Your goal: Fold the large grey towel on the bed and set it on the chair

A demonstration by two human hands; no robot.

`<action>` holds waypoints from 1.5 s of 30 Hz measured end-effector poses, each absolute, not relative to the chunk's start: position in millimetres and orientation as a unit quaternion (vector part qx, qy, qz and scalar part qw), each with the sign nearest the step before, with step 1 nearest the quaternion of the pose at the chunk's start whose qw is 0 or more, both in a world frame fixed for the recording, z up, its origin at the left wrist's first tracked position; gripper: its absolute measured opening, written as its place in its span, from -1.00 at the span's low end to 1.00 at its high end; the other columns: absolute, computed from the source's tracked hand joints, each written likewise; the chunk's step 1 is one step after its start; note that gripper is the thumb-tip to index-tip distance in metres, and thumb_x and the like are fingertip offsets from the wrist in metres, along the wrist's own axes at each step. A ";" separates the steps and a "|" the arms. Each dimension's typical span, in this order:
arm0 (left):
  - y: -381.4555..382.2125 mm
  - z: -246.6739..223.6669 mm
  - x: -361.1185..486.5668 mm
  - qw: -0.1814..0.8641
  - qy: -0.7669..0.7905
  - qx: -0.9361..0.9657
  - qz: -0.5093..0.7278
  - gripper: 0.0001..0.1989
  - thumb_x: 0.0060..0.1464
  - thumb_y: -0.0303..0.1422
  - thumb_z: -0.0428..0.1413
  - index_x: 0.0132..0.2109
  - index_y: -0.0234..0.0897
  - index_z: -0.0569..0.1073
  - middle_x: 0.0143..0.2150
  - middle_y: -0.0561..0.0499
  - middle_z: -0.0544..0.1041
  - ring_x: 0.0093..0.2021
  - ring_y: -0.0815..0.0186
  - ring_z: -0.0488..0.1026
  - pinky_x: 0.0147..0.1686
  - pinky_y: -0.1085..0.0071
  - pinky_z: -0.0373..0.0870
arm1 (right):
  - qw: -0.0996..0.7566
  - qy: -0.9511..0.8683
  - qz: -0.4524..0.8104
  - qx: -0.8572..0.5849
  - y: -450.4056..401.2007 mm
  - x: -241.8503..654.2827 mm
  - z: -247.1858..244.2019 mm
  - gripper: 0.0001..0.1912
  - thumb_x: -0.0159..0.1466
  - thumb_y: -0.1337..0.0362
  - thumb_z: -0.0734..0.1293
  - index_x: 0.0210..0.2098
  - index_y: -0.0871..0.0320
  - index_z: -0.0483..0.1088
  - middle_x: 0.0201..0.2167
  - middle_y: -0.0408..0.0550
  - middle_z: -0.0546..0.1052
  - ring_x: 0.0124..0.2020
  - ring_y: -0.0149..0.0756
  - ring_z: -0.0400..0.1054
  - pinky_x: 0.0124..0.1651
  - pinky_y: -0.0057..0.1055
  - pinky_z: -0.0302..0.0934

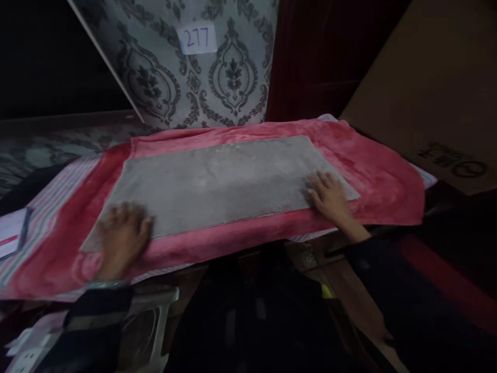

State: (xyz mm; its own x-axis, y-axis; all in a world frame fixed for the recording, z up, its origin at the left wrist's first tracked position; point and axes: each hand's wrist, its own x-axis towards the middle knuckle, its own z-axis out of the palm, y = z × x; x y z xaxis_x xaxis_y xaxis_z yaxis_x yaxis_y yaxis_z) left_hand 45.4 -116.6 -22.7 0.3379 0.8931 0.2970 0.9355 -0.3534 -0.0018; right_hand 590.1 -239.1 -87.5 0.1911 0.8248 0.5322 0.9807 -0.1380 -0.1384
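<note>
A grey rectangular cloth (221,181) lies spread flat on a pink plush blanket (388,176). My left hand (122,235) rests palm down on the cloth's near left corner, its fingers apart and a little blurred. Over at the right end, my right hand (328,194) lies flat on the cloth near its right edge, fingers spread. Neither hand grips anything. Faint pale marks show on the upper middle of the cloth.
A striped sheet (58,202) shows under the blanket at the left, beside a small booklet or box (13,233). Behind stands patterned wallpaper with a paper label (197,38) reading 277. A large cardboard box (430,93) stands at the right. A plastic stool (155,331) is below.
</note>
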 end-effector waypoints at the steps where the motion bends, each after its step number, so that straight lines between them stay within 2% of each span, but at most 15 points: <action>1: -118.5 -19.2 68.7 0.070 -0.553 -0.822 -0.117 -0.45 0.37 -0.16 -0.26 0.26 -0.40 0.33 0.41 -0.39 0.18 0.42 -0.21 0.04 0.20 -0.33 0.13 | 0.229 -0.646 -0.145 -0.713 -230.1 569.9 -82.1 -0.46 0.47 0.00 0.05 0.30 0.07 0.31 0.37 0.17 0.23 0.39 0.19 0.02 0.27 0.19 0.05; 2: -119.8 -17.2 92.8 0.041 -0.520 -0.846 -0.108 -0.47 0.37 -0.20 -0.25 0.30 -0.35 0.30 0.42 -0.33 0.20 0.43 -0.10 0.08 0.26 -0.25 0.11 | 0.220 -0.675 -0.121 -0.694 -220.4 550.6 -77.6 -0.46 0.47 0.00 0.06 0.34 0.02 0.26 0.40 0.11 0.19 0.40 0.16 0.00 0.28 0.19 0.05; 4: -121.6 -18.0 137.2 0.017 -0.456 -0.885 -0.089 -0.47 0.37 -0.19 -0.19 0.39 -0.20 0.21 0.47 -0.20 0.12 0.47 -0.03 0.01 0.33 -0.25 -0.05 | 0.192 -0.715 -0.078 -0.668 -201.9 519.5 -73.0 -0.44 0.47 -0.02 0.06 0.40 -0.07 0.15 0.44 0.04 0.12 0.42 0.14 -0.02 0.28 0.20 0.06; 8: -125.8 -35.2 183.5 0.003 -0.439 -0.896 -0.067 -0.42 0.35 -0.14 -0.11 0.44 -0.13 0.13 0.50 -0.13 0.04 0.48 -0.10 -0.07 0.34 -0.28 -0.10 | 0.139 -0.742 -0.046 -0.654 -181.9 497.5 -80.4 -0.40 0.46 -0.08 0.05 0.41 -0.08 0.13 0.44 0.02 0.12 0.41 0.20 -0.02 0.28 0.28 0.02; 14: -137.9 -54.0 175.6 0.011 -0.452 -0.888 -0.080 -0.44 0.36 -0.12 -0.12 0.43 -0.09 0.16 0.50 -0.10 0.07 0.47 -0.16 -0.08 0.31 -0.32 -0.08 | 0.146 -0.746 -0.059 -0.647 -182.9 504.5 -90.1 -0.40 0.46 -0.09 0.04 0.40 -0.08 0.15 0.43 0.02 0.14 0.41 0.22 -0.02 0.26 0.32 0.01; 16: -139.9 -50.4 180.4 0.000 -0.448 -0.888 -0.099 -0.45 0.35 -0.14 -0.10 0.41 -0.14 0.21 0.48 -0.13 0.12 0.45 -0.15 -0.02 0.31 -0.27 -0.04 | 0.161 -0.748 -0.047 -0.642 -179.4 498.7 -85.3 -0.43 0.46 -0.06 0.04 0.38 -0.07 0.20 0.41 0.02 0.19 0.39 0.19 0.01 0.26 0.29 0.03; 18: -141.1 -45.0 192.4 -0.014 -0.433 -0.892 -0.127 -0.48 0.34 -0.16 -0.06 0.35 -0.20 0.28 0.42 -0.18 0.23 0.39 -0.09 0.12 0.28 -0.14 0.09 | 0.191 -0.758 -0.030 -0.623 -175.0 486.6 -79.0 -0.47 0.48 0.01 0.03 0.33 -0.04 0.29 0.35 0.04 0.28 0.34 0.09 0.12 0.26 0.17 0.08; 20: -143.2 -41.3 205.9 -0.020 -0.414 -0.898 -0.149 -0.56 0.32 -0.19 -0.01 0.26 -0.20 0.39 0.29 -0.19 0.36 0.25 -0.02 0.26 0.16 -0.02 0.23 | 0.219 -0.770 -0.024 -0.599 -174.7 470.8 -74.2 -0.51 0.47 0.09 0.05 0.25 0.00 0.38 0.27 0.06 0.37 0.25 0.01 0.23 0.23 0.06 0.15; 23: -151.3 -43.3 215.5 -0.012 -0.400 -0.902 -0.163 -0.67 0.29 -0.25 0.02 0.13 -0.17 0.47 0.14 -0.17 0.45 0.09 0.02 0.32 0.01 0.03 0.28 | 0.241 -0.767 -0.036 -0.593 -189.5 449.8 -74.2 -0.58 0.43 0.16 0.13 0.15 0.02 0.48 0.14 0.09 0.45 0.11 0.01 0.30 0.11 -0.01 0.24; 27: -172.5 -53.7 206.3 -0.014 -0.391 -0.901 -0.185 -0.70 0.30 -0.32 -0.01 0.11 -0.15 0.46 0.17 -0.14 0.43 0.07 0.05 0.28 -0.03 0.07 0.26 | 0.296 -0.748 -0.040 -0.592 -223.5 438.7 -79.7 -0.61 0.40 0.26 0.15 0.07 0.03 0.52 0.02 0.08 0.49 0.02 -0.01 0.32 0.03 -0.04 0.27; 32: -184.7 -50.4 188.4 -0.056 -0.397 -0.889 -0.221 -0.75 0.31 -0.34 -0.01 0.03 -0.16 0.49 0.09 -0.12 0.48 0.06 0.11 0.32 0.01 0.12 0.25 | 0.354 -0.758 -0.015 -0.548 -218.3 423.1 -70.4 -0.65 0.41 0.25 0.15 -0.10 0.03 0.58 -0.17 0.06 0.53 -0.11 -0.05 0.37 -0.04 -0.09 0.30; 36: -164.5 -41.5 150.7 0.002 -0.517 -0.828 -0.219 -0.68 0.29 -0.34 0.00 0.14 -0.23 0.44 0.14 -0.16 0.44 0.12 0.06 0.30 0.07 0.08 0.22 | 0.328 -0.802 -0.017 -0.499 -176.8 373.9 -63.6 -0.60 0.42 0.21 0.13 0.09 0.10 0.50 0.05 0.13 0.48 0.04 0.02 0.33 0.09 -0.03 0.27; 39: -157.0 -42.3 109.9 0.032 -0.611 -0.766 -0.197 -0.71 0.28 -0.34 0.00 0.07 -0.26 0.48 0.07 -0.20 0.48 0.06 0.03 0.33 -0.01 0.06 0.26 | 0.281 -0.830 -0.020 -0.480 -160.8 333.5 -68.5 -0.58 0.41 0.22 0.13 0.14 0.10 0.46 0.17 0.13 0.43 0.12 0.07 0.28 0.09 0.02 0.26; 42: -163.7 -49.0 76.5 0.036 -0.614 -0.764 -0.196 -0.73 0.26 -0.41 -0.03 -0.01 -0.23 0.52 -0.02 -0.17 0.51 -0.01 0.05 0.35 -0.07 0.11 0.28 | 0.260 -0.831 -0.029 -0.490 -162.5 316.0 -78.3 -0.60 0.40 0.23 0.14 0.11 0.05 0.48 0.16 0.08 0.46 0.11 0.10 0.28 0.03 0.05 0.27; 45: -169.1 -50.9 53.2 0.015 -0.585 -0.783 -0.211 -0.72 0.18 -0.50 -0.02 -0.08 -0.23 0.54 -0.07 -0.14 0.52 -0.04 0.10 0.38 -0.06 0.14 0.30 | 0.276 -0.829 -0.018 -0.486 -165.8 317.6 -83.1 -0.61 0.39 0.23 0.14 0.06 0.04 0.52 0.10 0.07 0.50 0.07 0.07 0.30 -0.01 0.01 0.29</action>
State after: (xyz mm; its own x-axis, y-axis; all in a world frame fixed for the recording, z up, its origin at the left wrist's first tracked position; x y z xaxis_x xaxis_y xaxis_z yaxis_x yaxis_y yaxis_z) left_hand 53.2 -169.1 -50.9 0.2276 0.9097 0.3473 0.9221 -0.3160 0.2235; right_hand 317.6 -165.8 -83.1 -0.3741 0.7960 0.4759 0.8162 0.5262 -0.2385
